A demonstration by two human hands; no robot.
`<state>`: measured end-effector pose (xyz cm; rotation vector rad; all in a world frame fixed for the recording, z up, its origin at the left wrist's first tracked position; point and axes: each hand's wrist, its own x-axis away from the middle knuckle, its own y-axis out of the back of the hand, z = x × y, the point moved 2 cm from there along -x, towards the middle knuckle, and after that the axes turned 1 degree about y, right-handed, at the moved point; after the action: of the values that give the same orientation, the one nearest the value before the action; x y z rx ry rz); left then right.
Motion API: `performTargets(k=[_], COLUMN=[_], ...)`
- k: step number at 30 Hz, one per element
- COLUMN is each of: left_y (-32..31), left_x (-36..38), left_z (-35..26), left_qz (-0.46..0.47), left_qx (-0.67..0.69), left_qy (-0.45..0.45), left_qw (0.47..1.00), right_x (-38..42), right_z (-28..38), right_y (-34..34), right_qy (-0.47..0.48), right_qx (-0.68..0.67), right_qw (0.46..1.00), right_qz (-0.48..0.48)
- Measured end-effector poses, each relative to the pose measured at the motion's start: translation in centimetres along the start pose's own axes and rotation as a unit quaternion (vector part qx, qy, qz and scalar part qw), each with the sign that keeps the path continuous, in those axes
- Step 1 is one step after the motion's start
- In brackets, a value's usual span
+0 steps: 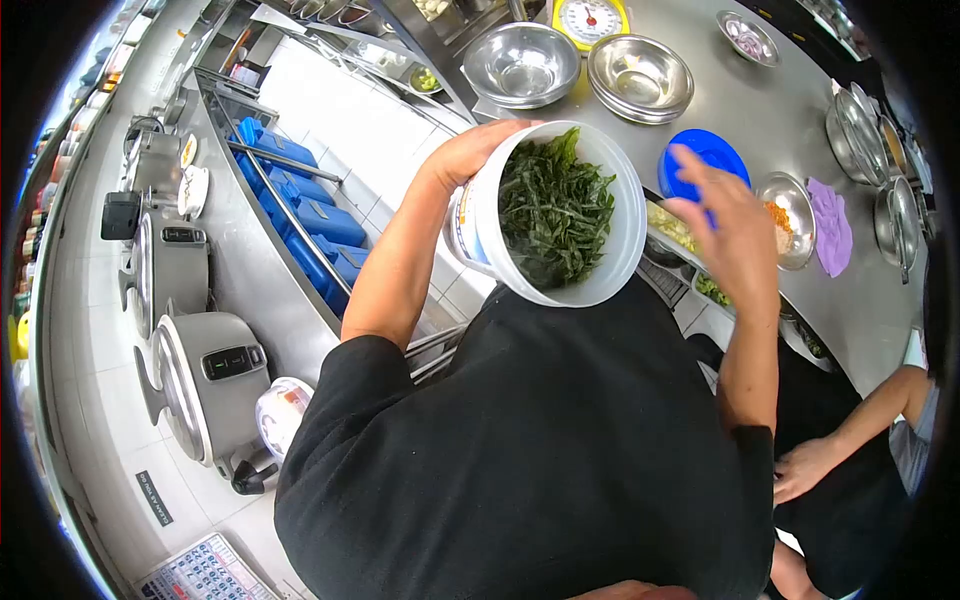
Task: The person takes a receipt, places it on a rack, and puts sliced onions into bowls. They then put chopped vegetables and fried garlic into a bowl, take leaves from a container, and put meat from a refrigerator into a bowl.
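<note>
My left hand (482, 150) grips the side of a white plastic tub (622, 232), which is tilted so its mouth faces me. Dark green shredded leaves (556, 212) fill much of the tub. To its right my right hand (728, 225) is raised with fingers stretched out, slightly smeared by motion. A round blue lid (708, 152) lies behind its fingertips at the counter's edge, overlapped by them in this view.
Steel bowls (522, 62) and a yellow scale (590, 20) stand on the steel counter (700, 90). Right of my right hand are a bowl with orange bits (783, 222) and a purple cloth (829, 228). Rice cookers (215, 375) stand left. A co-worker's hand (805, 468) shows lower right.
</note>
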<state>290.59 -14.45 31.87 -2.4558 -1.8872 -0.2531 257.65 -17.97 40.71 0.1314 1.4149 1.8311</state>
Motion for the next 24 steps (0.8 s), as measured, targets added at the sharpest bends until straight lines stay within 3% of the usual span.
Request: performTargets(k=[2, 5, 7, 9, 12, 15, 18, 21, 24], left_y=[-0.3, -0.6, -0.9, -0.1, 1.5, 3.4, 4.9, 6.5, 8.4], left_x=[-0.6, -1.4, -0.8, -0.6, -0.4, -1.2, -2.7, -3.6, -4.9], left_z=[0.0, -0.6, -1.7, -1.2, -1.2, 0.0, 1.3, 1.5, 2.7], left_qz=[0.009, 0.032, 0.035, 0.023, 0.036, 0.029, 0.042, 0.011, -0.002], left_qx=[0.011, -0.013, -0.136, -0.175, -0.101, -0.122, 0.049, 0.069, 0.061], left_qy=[0.004, 0.003, -0.084, -0.102, -0.049, -0.103, -0.025, 0.025, 0.02], left_qw=[1.0, 0.999, 0.987, 0.979, 0.993, 0.987, 0.998, 0.997, 0.998], right_x=[-1.9, -4.5, -4.9, -5.3, -6.9, -8.6, -10.1, -11.1, -11.5], right_z=[4.9, 7.6, 7.7, 7.4, 6.3, 5.8, 5.7, 5.4, 4.6], right_y=[0.2, -2.3, -4.0, -5.2, -5.6, -6.5, -6.1, -5.7, -2.8], right_qy=[0.06, 0.044, 0.055, 0.055, 0.035, 0.002, -0.064, -0.138, -0.194], right_qx=[-0.042, -0.03, -0.06, -0.115, -0.219, -0.283, -0.346, -0.41, -0.431], right_qw=[0.996, 0.977, 0.977, 0.974, 0.962, 0.947, 0.925, 0.893, 0.88], right_qz=[0.049, 0.206, 0.195, 0.185, 0.157, 0.152, 0.142, 0.124, 0.053])
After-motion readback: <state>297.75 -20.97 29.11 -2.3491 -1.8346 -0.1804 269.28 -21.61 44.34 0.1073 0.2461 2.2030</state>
